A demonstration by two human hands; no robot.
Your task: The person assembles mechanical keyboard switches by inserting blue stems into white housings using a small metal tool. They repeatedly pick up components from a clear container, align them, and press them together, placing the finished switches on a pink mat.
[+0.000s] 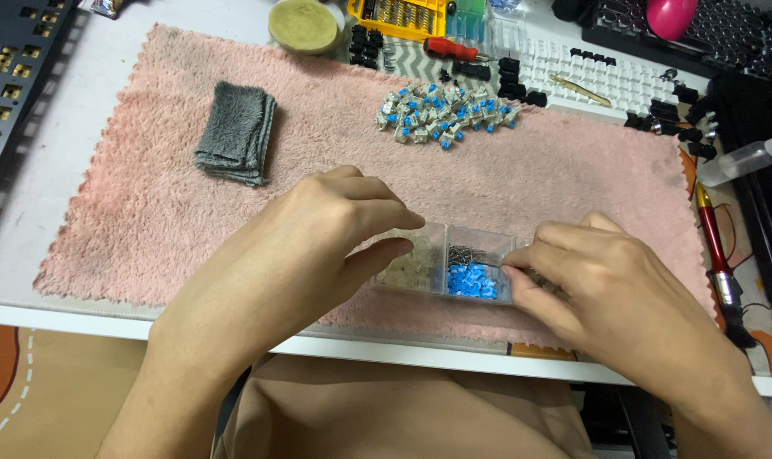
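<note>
A small clear plastic box (444, 234) with compartments lies on the pink fluffy mat (148, 212) near the table's front edge. It holds pale translucent parts on the left, thin metal springs at the back and blue parts (471, 279) in front. My left hand (335, 229) grips the box's left end, thumb against its side. My right hand (590, 280) holds the right end, fingertips on the rim. A pile of grey and blue keyboard switches (445, 112) lies farther back on the mat.
A folded grey cloth (235, 132) lies on the mat's left. A white keyboard (607, 81) with loose black keycaps, a screwdriver bit case (399, 15), a round yellow tin (303, 24), a red pen (711, 238) and a black keyboard plate (12, 68) surround the mat.
</note>
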